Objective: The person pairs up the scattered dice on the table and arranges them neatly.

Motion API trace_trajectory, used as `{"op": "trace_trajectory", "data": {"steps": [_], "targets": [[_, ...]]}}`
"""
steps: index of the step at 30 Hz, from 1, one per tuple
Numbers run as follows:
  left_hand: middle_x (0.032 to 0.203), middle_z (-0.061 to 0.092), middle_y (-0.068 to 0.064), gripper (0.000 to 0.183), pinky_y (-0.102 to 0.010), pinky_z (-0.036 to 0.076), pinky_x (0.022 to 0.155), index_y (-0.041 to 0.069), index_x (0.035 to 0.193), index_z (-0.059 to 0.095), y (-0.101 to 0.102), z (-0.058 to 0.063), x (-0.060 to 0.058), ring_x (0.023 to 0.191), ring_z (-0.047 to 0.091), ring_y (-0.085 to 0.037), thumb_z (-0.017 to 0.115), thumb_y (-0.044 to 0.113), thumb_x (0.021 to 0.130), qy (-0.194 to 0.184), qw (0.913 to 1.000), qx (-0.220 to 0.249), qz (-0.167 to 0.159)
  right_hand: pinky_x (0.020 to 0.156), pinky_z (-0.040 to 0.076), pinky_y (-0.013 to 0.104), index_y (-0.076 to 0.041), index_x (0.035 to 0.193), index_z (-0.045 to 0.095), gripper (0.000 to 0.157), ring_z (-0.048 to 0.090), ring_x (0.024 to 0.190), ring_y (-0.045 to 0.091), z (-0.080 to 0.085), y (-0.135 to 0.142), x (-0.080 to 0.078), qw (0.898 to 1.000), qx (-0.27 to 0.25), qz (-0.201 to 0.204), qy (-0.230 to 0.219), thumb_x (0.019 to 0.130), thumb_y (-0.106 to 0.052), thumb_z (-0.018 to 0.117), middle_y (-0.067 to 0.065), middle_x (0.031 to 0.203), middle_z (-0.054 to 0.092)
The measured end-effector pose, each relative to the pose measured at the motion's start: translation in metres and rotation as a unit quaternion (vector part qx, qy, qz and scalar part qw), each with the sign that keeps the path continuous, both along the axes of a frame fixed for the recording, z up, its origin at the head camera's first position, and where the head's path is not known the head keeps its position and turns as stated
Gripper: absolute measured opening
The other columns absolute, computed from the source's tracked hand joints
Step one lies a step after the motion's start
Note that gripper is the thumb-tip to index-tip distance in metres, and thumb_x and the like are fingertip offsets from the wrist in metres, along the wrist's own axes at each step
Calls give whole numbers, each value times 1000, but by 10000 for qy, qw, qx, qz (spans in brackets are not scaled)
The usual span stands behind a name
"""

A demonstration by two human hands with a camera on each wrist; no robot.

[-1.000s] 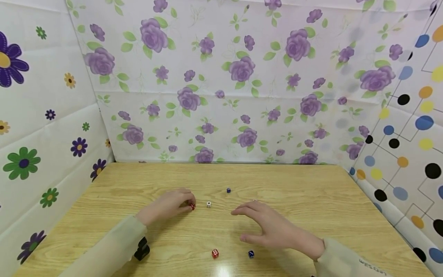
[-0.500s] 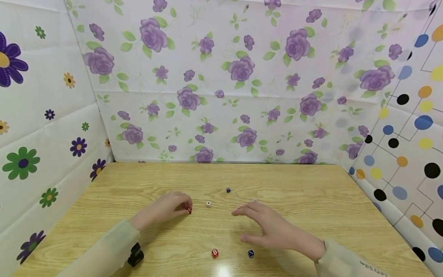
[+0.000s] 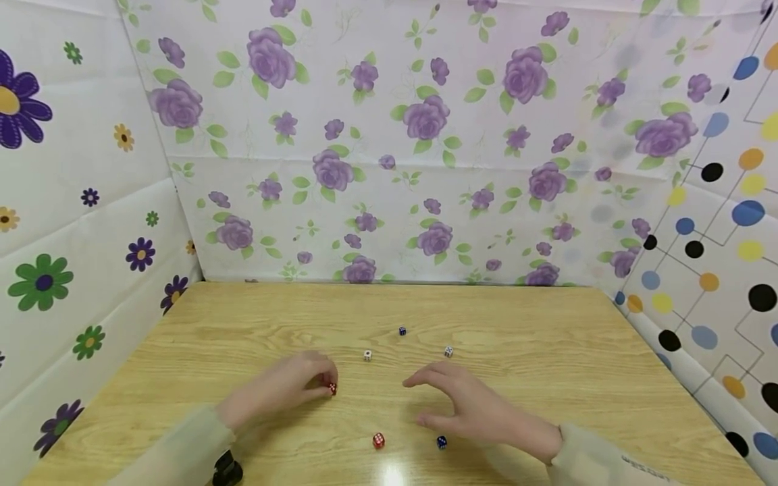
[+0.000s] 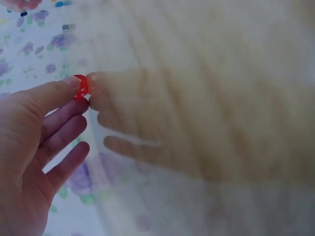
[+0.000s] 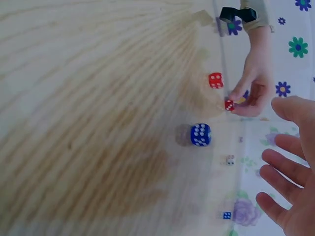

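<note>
My left hand (image 3: 293, 383) pinches a small red die (image 3: 332, 389) between thumb and fingers, low over the table's left-middle. In the left wrist view the red die (image 4: 81, 87) shows white pips at the thumb tip. My right hand (image 3: 471, 405) holds nothing, its fingers spread and slightly bent. A dark blue die (image 3: 442, 442) lies just in front of it, and a second red die (image 3: 379, 441) to the left of that. Beyond the hands sit a white die (image 3: 367, 356), another white die (image 3: 448, 352) and a smaller blue die (image 3: 402, 331).
The wooden table (image 3: 516, 317) ends at a flowered cloth (image 3: 389, 202) behind. Patterned cloths also stand at the left and right sides. A black strap-on device (image 3: 227, 468) is on the left wrist.
My left hand has drawn the red die toward me, slightly left, away from the white die. My right hand has barely shifted, and the white die behind it now shows fully.
</note>
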State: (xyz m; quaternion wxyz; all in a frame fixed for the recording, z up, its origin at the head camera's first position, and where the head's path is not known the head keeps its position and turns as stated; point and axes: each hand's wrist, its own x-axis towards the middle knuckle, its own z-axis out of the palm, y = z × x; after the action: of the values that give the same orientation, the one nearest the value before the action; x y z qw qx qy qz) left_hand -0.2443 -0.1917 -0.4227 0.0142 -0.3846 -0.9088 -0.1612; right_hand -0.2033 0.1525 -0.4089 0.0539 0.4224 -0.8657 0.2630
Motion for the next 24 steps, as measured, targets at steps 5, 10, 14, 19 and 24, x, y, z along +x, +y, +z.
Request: {"op": "trace_trajectory", "data": {"steps": [5,10,14,19,24], "targets": [[92,68,10,8,-22,54,77,22,94,68,2,-4,10,85,61,-2,73,25,88,260,9995,126,-120,99,52,36,-29,129,60,41,57,120,9,-3,-5,2,9991,-79,-118,-397,90,-30,73,-16,128,60],[91,65,12,7,-20,52,73,23,93,67,3,-6,18,83,58,0,73,25,89,142,9996,236,-118,99,51,37,-28,130,60,40,57,121,9,-4,-8,3,9984,-77,-128,-543,91,-31,72,-16,128,60],[91,64,13,8,-19,51,72,23,93,66,4,-7,21,82,58,1,73,25,89,88,9993,330,-121,100,50,38,-24,130,61,41,57,122,10,-3,-8,3,9986,-12,-137,-513,91,-31,71,-15,129,60],[90,63,14,8,-19,51,72,24,92,66,6,-8,27,83,57,1,73,25,89,-4,9991,399,-172,100,51,38,-29,130,59,41,57,122,10,-2,-9,3,9984,-13,-134,-556,91,-31,71,-15,129,60],[90,63,15,8,-18,52,74,23,92,66,10,-11,36,84,56,4,73,24,89,-105,9985,511,-178,100,51,37,-31,130,59,42,57,122,10,-1,-12,1,9985,16,-86,-535,91,-31,72,-15,129,60]]}}
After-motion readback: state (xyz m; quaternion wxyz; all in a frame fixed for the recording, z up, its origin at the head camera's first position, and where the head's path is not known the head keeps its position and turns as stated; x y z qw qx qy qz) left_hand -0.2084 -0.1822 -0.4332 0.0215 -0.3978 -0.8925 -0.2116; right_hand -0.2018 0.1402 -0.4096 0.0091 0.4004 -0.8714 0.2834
